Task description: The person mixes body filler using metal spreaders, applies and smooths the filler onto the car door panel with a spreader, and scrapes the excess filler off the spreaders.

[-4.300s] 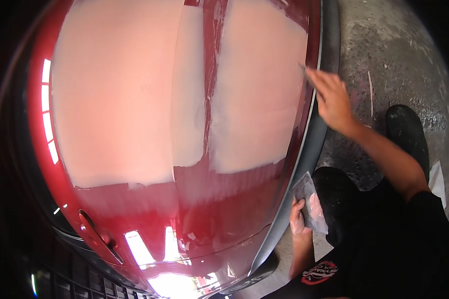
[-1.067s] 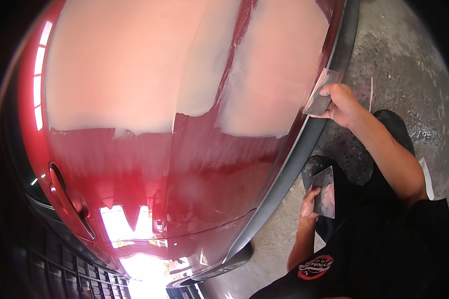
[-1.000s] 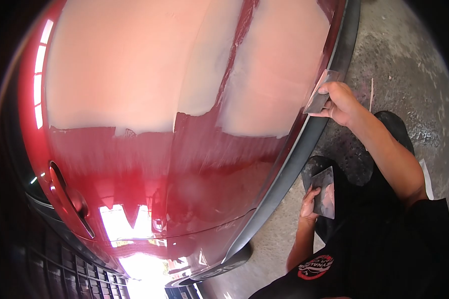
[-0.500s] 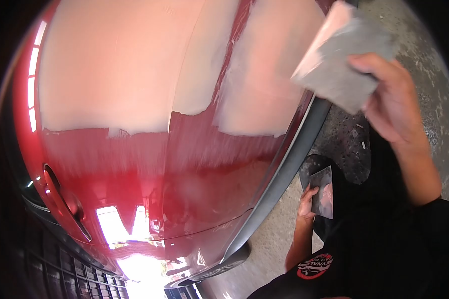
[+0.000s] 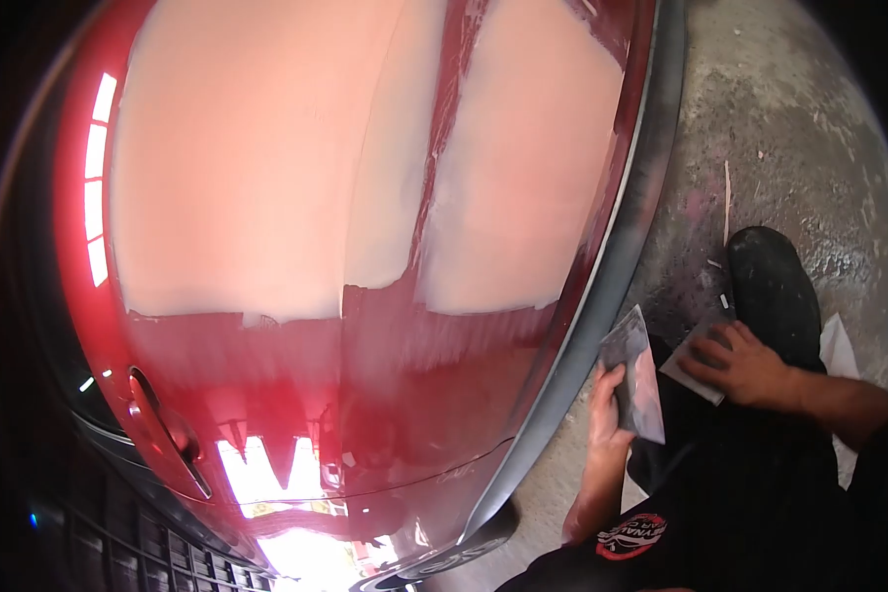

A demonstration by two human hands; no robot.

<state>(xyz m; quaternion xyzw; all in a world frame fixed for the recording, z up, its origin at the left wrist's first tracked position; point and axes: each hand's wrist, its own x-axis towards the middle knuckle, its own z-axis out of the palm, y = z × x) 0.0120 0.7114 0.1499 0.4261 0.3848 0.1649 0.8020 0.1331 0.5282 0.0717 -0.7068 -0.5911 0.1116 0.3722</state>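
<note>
The plate (image 5: 629, 367), bearing pink paste (image 5: 644, 389), is leaning in the left hand (image 5: 606, 416), which is clasping its eight-o'clock edge. Beside it, at three o'clock, the right hand (image 5: 748, 369) is gripping a spreader (image 5: 703, 388). At ten I'm seeing the pale-patched red car (image 5: 385, 340); at one, concrete (image 5: 750, 118).

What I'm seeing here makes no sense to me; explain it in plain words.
There is no machine here, just a person's two bare hands. Every picture comes from one camera worn on the head, looking forward and down. The large curved shape is a red car body, with a door handle low on the left. Broad pale pink patches coat it, with a red strip running between them. The left hand holds a grey plate bearing a pink smear. The right hand holds a thin flat blade, partly covered.
</note>
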